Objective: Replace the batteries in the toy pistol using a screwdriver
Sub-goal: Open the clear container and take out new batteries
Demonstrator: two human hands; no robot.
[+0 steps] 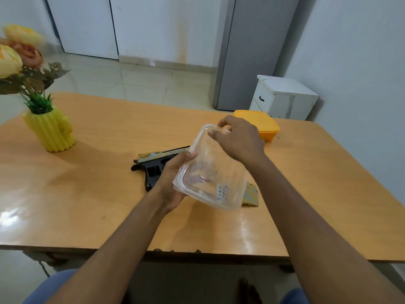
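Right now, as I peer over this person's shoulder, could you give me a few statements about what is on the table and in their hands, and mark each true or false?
1. Both hands hold a clear plastic container above the table. True: the left hand grips its near side and the right hand pinches its far rim.
2. The toy pistol is in the right hand. False: it lies on the table, partly behind the left hand.
3. An orange lidded box sits on the table beyond the right hand. True.
4. The yellow vase of flowers stands at the table's right side. False: it stands at the left.
5. A screwdriver is being turned in the pistol. False: no screwdriver is visible.
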